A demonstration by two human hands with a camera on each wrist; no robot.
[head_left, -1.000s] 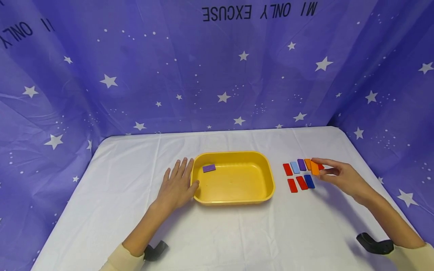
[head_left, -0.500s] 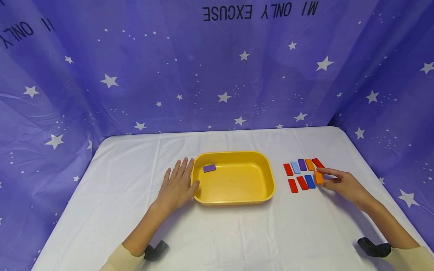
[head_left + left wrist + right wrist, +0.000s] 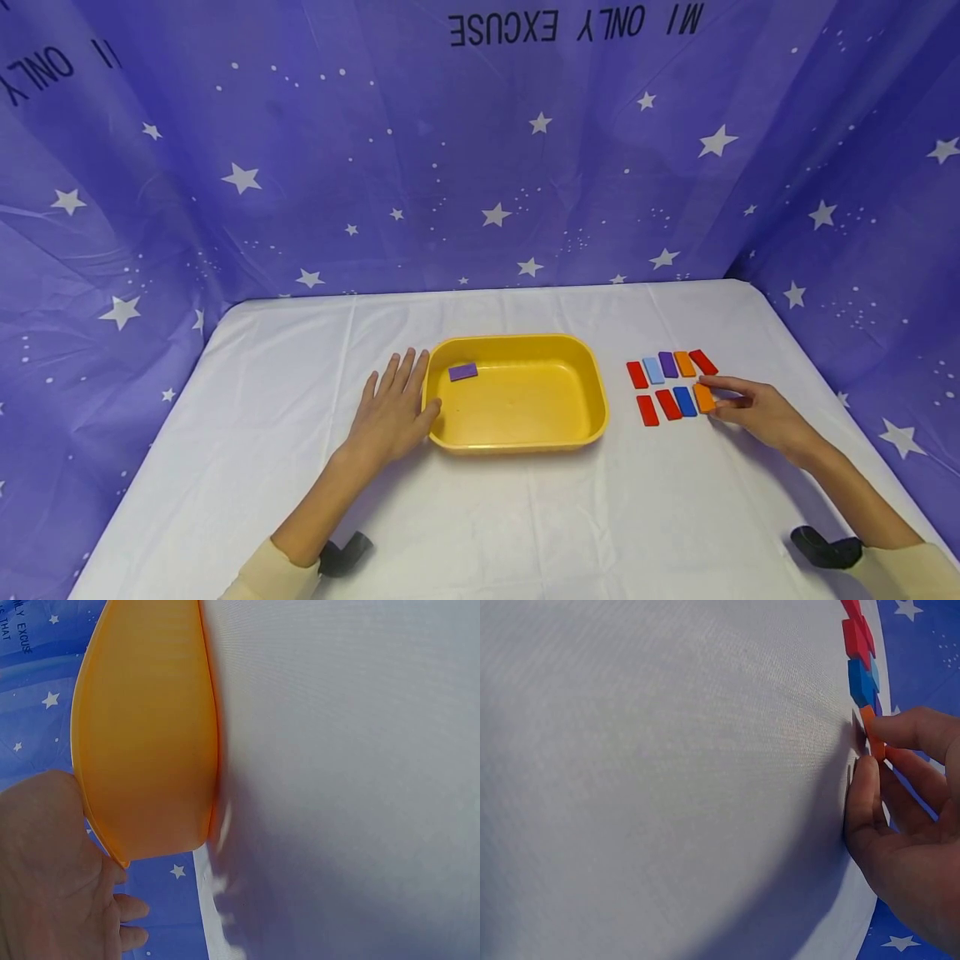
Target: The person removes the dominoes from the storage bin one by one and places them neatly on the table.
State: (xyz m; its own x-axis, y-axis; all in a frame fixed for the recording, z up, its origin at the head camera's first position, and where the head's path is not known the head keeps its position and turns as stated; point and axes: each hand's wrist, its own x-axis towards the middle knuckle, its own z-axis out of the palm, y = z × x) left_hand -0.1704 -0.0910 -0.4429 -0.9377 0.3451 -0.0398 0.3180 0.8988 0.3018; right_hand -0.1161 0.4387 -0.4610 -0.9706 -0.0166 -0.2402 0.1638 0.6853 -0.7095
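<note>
My right hand pinches an orange domino-like block between thumb and fingers at the right end of the near row. In the right wrist view the orange block looks slightly tilted, close to the cloth. Left of it lie a dark blue block and two red blocks. The far row holds red, light blue, purple, orange and red blocks. My left hand rests with straight fingers on the left rim of a yellow tub. A purple block lies inside the tub.
A white cloth covers the table. Purple curtains with white stars hang behind it and on both sides. Dark curved wrist pieces stick out near both sleeves.
My right hand has brought the orange block from above the far row nearer and down to the near row's right end, beside the dark blue block. My left hand has stayed put.
</note>
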